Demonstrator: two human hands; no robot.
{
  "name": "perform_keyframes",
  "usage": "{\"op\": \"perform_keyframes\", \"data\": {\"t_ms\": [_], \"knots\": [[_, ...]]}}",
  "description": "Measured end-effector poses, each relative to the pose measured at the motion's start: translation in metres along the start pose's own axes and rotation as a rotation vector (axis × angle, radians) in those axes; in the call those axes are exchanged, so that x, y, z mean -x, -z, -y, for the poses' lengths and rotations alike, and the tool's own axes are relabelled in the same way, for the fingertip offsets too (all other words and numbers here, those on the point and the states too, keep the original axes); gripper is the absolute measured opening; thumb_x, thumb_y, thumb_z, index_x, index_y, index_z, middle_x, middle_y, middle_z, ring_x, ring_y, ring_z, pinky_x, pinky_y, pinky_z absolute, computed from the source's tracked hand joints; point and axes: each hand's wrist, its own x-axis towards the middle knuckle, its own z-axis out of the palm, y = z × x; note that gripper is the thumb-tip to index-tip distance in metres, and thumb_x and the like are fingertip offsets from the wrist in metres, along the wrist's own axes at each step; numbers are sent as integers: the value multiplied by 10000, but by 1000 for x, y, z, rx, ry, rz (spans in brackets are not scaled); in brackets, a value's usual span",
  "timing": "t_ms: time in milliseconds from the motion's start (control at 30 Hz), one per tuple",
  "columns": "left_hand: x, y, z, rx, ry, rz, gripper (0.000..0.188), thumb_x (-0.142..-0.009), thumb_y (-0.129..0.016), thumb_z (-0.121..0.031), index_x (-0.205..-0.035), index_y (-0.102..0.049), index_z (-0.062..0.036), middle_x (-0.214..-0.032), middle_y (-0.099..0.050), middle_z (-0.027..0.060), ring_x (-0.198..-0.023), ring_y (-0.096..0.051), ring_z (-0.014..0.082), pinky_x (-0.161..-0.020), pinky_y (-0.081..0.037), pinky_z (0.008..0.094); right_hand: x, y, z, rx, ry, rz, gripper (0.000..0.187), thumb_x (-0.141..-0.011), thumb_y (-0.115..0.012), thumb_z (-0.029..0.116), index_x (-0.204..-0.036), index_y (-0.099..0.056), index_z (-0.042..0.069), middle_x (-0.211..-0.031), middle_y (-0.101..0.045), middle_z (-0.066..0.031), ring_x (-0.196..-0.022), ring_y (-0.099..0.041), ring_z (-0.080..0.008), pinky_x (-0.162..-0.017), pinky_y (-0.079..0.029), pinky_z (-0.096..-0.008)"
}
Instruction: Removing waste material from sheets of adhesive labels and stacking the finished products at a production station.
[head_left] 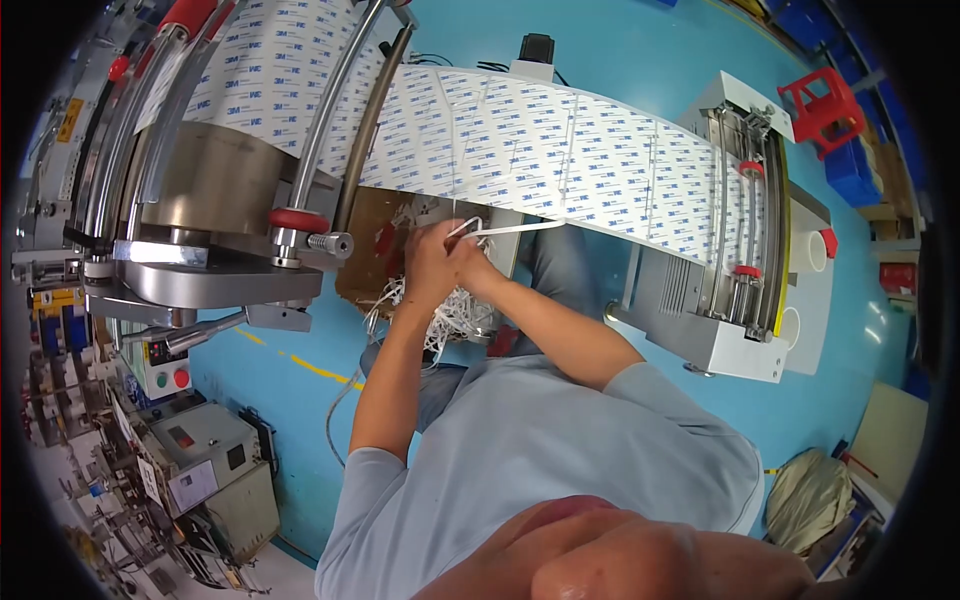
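My left hand [430, 262] and my right hand [474, 268] are close together, touching, just in front of the near edge of a wide printed liner web [510, 140]. Fingers of both hands are closed around a thin white strip [515, 230], which loops above the fingertips and runs right toward the web's near edge. The fingertips are partly hidden, so how each one pinches the strip cannot be made out. Below the hands, a tangled heap of white strips [455, 325] lies in and over an open cardboard box [365, 245].
At the left stands a machine with metal rollers [215, 185] and a steel bracket [205, 283]. The web spans to a white roller unit [735, 230] at the right. Beyond it sits a red plastic stool [825, 108]. A grey control cabinet [210, 460] is at the lower left.
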Motion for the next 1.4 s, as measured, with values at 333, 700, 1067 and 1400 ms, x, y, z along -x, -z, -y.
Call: {"op": "perform_keyframes", "data": {"t_ms": [333, 700, 1067, 1400], "knots": [[-2, 23, 8, 250, 127, 40, 217, -821, -616, -193, -929, -665, -11, -737, -657, 60, -679, -587, 78, -614, -462, 231, -2, -6, -17, -344, -21, 87, 271, -806, -594, 7, -1073, -574, 48, -1068, -584, -16, -1004, -523, -107, -872, -421, -266], [38, 63, 39, 287, 148, 21, 186, -847, -582, -178, -869, -665, -13, -716, -657, 60, -644, -576, 81, -585, -451, 250, 17, -6, 30, -45, -38, 224, 491, -732, -746, 171, -1154, -539, 30, -1090, -584, -73, -992, -535, -133, -878, -430, -288], [91, 64, 80, 504, 331, 155, 178, -891, -561, -151, -932, -659, -8, -779, -642, 1, -728, -534, 52, -673, -426, 215, 15, -8, 35, -736, 11, 301, 740, -792, -664, 148, -1396, -243, 76, -1345, -426, -93, -1215, -411, -145, -956, -352, -285], [88, 65, 104, 828, 616, -103, 373, -920, -511, -319, -1079, -579, 12, -876, -647, 49, -783, -576, 102, -710, -443, 232, 12, -20, 12, -803, -78, 75, 177, -906, -552, 268, -886, -579, 94, -819, -606, -2, -770, -551, -81, -720, -422, -228]]}}
